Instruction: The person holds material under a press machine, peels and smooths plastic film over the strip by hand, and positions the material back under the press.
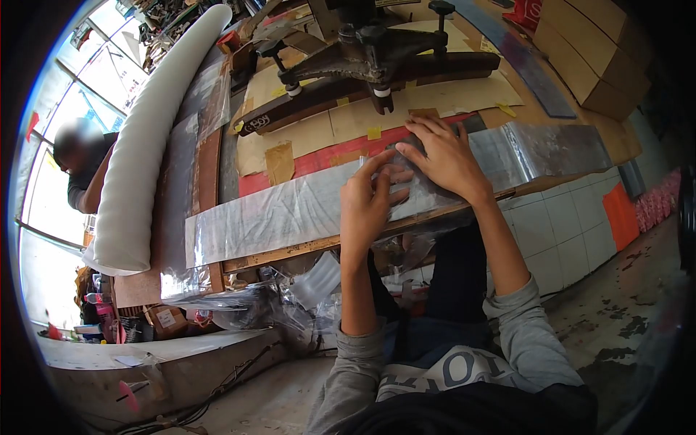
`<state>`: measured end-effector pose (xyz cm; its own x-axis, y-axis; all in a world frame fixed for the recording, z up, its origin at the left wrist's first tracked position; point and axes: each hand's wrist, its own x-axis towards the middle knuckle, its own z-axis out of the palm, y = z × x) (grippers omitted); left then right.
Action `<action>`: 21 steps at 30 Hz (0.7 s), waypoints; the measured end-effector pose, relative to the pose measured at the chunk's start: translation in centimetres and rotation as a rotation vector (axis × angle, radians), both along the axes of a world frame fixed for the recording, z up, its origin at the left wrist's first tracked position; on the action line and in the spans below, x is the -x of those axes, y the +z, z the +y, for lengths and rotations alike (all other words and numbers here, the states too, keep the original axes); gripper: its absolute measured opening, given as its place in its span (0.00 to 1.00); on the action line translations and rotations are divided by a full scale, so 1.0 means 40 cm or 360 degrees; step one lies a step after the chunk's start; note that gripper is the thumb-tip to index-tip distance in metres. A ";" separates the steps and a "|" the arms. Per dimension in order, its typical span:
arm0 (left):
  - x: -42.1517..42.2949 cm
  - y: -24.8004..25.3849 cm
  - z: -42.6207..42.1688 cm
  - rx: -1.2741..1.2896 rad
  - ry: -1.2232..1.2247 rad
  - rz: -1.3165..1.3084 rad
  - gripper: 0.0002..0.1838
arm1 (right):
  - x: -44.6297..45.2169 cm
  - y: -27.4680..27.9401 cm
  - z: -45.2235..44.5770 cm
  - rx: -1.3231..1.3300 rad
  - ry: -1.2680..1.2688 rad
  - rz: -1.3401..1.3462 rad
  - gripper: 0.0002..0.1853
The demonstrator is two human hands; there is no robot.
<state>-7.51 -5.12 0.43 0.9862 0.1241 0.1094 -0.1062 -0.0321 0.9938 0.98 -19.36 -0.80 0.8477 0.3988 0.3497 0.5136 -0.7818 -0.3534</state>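
Note:
A long strip of clear, wrinkled plastic film point(268, 217) lies along the front edge of the work table. My left hand point(367, 199) is on the strip near its middle, fingers bent toward the right, with the fingertips by a small fold. Just right of it, my right hand point(446, 161) rests over the film with its fingers spread and the thumb pointing at my left hand. Behind both hands is a red strip point(312, 161) on the table, beneath the dark metal bar of a machine point(406, 70).
A thick white foam roll point(148, 145) runs along the left side. Cardboard boxes point(591, 54) stand at the back right. Crumpled plastic point(312, 279) hangs below the table edge. Another person point(83, 156) is beyond the roll at the far left.

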 end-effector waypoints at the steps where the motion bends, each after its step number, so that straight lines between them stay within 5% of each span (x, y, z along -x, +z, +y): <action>1: 0.000 -0.001 0.000 0.0009 -0.0002 -0.0001 0.15 | 0.001 0.000 -0.001 -0.0012 0.0007 0.0012 0.29; 21: 0.007 0.006 0.001 -0.0053 -0.0035 0.0049 0.17 | 0.004 0.004 -0.003 -0.0098 0.0034 0.0163 0.30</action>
<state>-7.79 -5.07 0.67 0.9916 0.0993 0.0824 -0.0763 -0.0632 0.9951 0.83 -19.49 -0.64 0.8717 0.3978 0.2862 0.4888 -0.7463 -0.4518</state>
